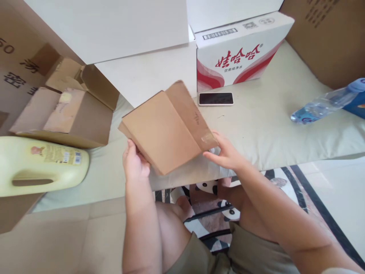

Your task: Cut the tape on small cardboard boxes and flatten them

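Observation:
A brown cardboard box (164, 131) with a flap folded out on its right is held tilted above the cloth-covered surface. My left hand (135, 161) grips its lower left edge, thumb on top and the other fingers partly hidden beneath. At the right flap's lower corner, my right hand (222, 152) pinches the cardboard between thumb and fingers. A strip of clear tape shows near that corner, and faint dark print marks the flap. Just behind the box a phone (216, 99) with a dark screen lies flat.
White cartons (242, 57) with red print stand at the back. Open brown boxes (76, 110) and a pale yellow jug (42, 163) sit at left. A clear plastic bottle (322, 106) lies at right by a large brown carton (327, 42). The pale cloth (265, 125) ends near my knees.

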Tool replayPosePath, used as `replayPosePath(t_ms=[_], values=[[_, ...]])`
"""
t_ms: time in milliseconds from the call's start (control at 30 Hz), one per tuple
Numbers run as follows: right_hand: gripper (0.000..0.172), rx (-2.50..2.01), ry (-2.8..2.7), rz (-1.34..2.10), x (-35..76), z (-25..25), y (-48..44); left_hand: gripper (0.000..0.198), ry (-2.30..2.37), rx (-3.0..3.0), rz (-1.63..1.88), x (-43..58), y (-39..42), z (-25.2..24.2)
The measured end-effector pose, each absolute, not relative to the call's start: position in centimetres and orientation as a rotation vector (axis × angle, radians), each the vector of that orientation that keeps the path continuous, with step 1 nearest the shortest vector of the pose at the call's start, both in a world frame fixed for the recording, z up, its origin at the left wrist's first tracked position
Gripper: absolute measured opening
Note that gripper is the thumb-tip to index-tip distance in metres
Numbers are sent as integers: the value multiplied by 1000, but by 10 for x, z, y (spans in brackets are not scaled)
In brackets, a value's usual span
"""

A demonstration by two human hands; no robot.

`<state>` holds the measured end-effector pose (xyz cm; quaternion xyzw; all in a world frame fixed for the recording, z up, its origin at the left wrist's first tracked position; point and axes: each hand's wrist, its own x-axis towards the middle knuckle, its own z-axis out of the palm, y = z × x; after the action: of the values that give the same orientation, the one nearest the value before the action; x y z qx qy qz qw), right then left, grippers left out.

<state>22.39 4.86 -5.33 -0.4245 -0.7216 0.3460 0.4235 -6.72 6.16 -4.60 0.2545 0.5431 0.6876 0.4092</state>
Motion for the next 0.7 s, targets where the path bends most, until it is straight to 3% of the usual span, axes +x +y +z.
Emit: replayPosePath(t_ms=[167, 400, 500, 600, 700], values=[[31, -1016, -1844, 905, 219, -53, 43, 32, 1308, 650, 1491, -77, 51, -34], [33, -1261, -1324, 1063, 209, -58, 38, 40, 1214, 699, 1383, -61, 39, -24], [35, -1289, -1200, 1081, 207, -57, 40, 32, 1310, 695, 1338, -61, 40, -26], [38, -1278, -1068, 1090, 208, -61, 43, 24, 1375, 810, 1397, -63, 42, -25], [39, -1213, -971, 1140, 212, -68, 44, 34, 1426, 1035, 1541, -63, 45, -26]])
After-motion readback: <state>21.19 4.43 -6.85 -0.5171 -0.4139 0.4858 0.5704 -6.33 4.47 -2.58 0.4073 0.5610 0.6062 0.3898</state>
